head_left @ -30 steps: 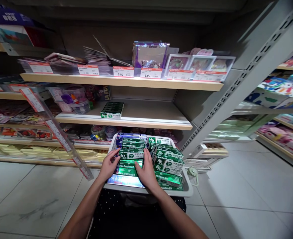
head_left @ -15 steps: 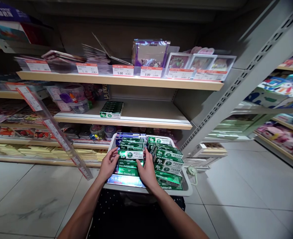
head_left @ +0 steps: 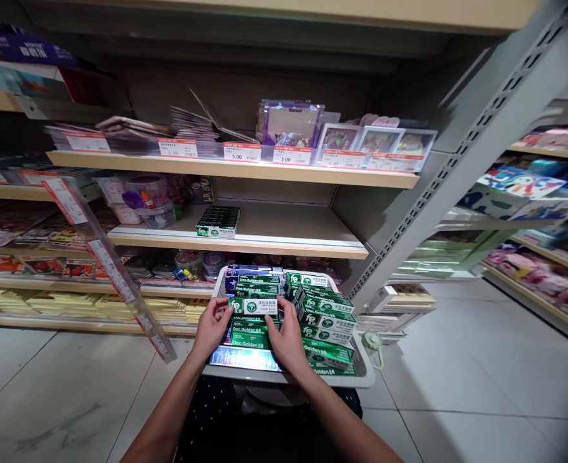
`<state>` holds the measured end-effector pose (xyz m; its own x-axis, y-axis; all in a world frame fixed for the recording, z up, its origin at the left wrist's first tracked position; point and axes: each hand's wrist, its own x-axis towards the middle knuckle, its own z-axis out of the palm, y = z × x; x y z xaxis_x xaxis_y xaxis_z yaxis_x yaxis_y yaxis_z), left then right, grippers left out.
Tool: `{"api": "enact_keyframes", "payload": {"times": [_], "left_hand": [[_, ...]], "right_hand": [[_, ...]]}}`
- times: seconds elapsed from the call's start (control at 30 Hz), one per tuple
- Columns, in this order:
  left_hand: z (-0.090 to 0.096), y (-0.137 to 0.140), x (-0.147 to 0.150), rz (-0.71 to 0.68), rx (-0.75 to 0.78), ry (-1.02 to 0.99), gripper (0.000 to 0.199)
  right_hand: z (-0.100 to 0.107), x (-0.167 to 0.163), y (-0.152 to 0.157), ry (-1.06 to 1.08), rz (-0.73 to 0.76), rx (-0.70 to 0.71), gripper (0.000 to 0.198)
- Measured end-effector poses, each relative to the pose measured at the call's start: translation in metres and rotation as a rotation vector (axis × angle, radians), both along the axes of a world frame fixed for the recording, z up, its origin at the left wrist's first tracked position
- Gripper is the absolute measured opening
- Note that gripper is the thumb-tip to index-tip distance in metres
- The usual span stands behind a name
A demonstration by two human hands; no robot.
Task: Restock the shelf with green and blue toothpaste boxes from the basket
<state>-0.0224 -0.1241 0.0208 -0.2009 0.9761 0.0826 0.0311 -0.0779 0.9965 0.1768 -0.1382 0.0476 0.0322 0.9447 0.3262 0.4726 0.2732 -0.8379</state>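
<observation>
Between my two hands is a green-and-white toothpaste box [head_left: 253, 307], lying crosswise above other boxes in a white basket [head_left: 329, 381]. My left hand [head_left: 212, 326] pinches its left end, and my right hand [head_left: 286, 334] grips its right end with the thumb along the near side. Below and in front of it are more green boxes [head_left: 251, 339] and a shiny blue box [head_left: 245, 358]. To the right, green toothpaste boxes [head_left: 329, 315] are piled unevenly. Purple-blue boxes [head_left: 255, 269] stand at the basket's far end.
Ahead, a shelf [head_left: 284, 225] bears a short row of green toothpaste boxes [head_left: 217, 222] beside clear plastic tubs [head_left: 148, 199]. Above it is a shelf edge [head_left: 245, 170] with price tags. A slotted metal upright [head_left: 438, 173] stands right; a slanted price strip [head_left: 107, 263] hangs left.
Both hands have closed on the ends of the toothpaste box, which now sits slightly raised and tilted toward me. The shelves have shifted a little lower in view.
</observation>
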Motion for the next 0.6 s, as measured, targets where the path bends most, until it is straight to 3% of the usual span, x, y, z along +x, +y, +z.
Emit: {"api": "enact_keyframes", "payload": {"times": [0.13,0.27,0.43,0.6], "left_hand": [[0.007,0.002,-0.006,0.017,0.045,-0.017,0.038],[0.031,0.017,-0.026,0.047,0.116,0.081,0.036],[0.074,0.064,-0.068,0.162,0.178,0.341,0.04],[0.106,0.119,-0.103,0.259,0.217,0.516,0.024]], "right_hand": [[0.012,-0.004,0.002,0.029,0.044,0.01,0.038],[0.032,-0.019,0.022,0.048,0.086,0.058,0.034],[0.064,-0.059,0.082,0.074,0.101,0.134,0.024],[0.082,-0.106,0.151,0.073,0.081,0.233,0.02]]}}
